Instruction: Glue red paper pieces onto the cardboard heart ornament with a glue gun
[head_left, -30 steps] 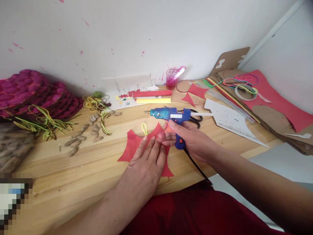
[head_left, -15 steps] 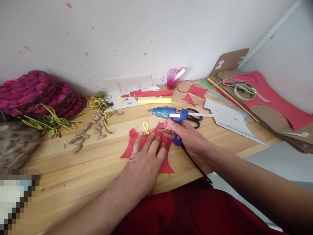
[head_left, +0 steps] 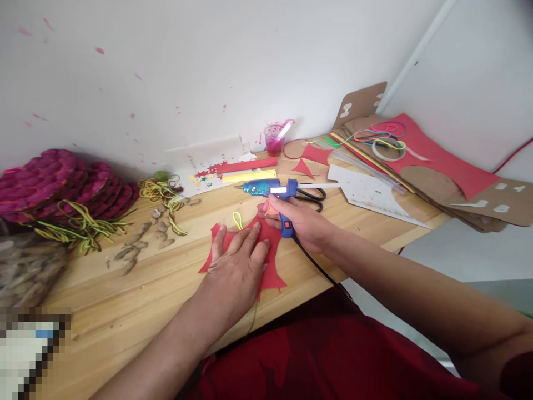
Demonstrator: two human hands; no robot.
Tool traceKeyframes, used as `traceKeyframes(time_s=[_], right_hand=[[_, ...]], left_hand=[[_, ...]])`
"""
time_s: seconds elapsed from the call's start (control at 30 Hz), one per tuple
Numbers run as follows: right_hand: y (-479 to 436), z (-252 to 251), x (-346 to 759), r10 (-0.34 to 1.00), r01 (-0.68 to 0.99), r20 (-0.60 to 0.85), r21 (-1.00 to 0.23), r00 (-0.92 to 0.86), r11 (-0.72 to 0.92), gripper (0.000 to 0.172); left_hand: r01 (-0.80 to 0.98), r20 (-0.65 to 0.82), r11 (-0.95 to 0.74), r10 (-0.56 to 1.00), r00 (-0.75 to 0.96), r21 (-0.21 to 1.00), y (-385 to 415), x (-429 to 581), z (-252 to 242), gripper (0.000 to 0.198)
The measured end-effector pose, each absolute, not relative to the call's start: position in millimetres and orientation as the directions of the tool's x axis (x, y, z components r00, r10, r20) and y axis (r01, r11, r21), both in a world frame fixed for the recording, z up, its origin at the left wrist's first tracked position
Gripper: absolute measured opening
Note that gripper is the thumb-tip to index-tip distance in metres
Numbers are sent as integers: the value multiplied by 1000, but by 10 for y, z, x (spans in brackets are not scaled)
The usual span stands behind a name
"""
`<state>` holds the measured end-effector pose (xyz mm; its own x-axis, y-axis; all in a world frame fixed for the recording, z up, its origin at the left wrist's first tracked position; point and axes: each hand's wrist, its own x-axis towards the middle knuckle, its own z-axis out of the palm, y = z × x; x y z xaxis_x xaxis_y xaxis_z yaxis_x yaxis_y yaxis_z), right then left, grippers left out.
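A red cut-paper shape (head_left: 272,272) with pointed corners lies on the wooden table. My left hand (head_left: 235,261) presses flat on it, fingers stretched out and spread. A small yellow cord loop (head_left: 237,220) sticks out from its far edge. Just to the right, my right hand (head_left: 297,219) is wrapped round a blue glue gun (head_left: 270,189) by its handle and orange trigger. The nozzle points left above the table, apart from the paper. A white glue stick (head_left: 318,185) juts out of the gun's back, and a black cable hangs from the handle.
Magenta braided pieces (head_left: 62,186), green-yellow yarn (head_left: 83,225) and peanuts (head_left: 133,244) occupy the left. By the wall stand a cup of pink paint (head_left: 275,139) and a yellow strip (head_left: 250,176). Cardboard (head_left: 433,189), red sheets and tape (head_left: 388,149) lie at right.
The view has turned slightly, so everything sits a little further left. My left hand still rests on the red paper, and my right hand keeps hold of the glue gun.
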<state>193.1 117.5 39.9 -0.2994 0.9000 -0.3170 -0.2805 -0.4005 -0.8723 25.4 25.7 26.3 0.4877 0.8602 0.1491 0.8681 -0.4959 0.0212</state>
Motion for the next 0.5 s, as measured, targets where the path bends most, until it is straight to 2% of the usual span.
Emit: traceKeyframes(time_s=[0.17,0.5], right_hand=[[1137,385,2023,930,-411,-263,-841,-256,-351,15],[1029,328,2045,907,-367,-285,-844,-311,-391,24]], left_hand=[[876,124,-479,874,470,52,281,245,308,41],[894,104,-435,899,425,105,301,220,296,41]])
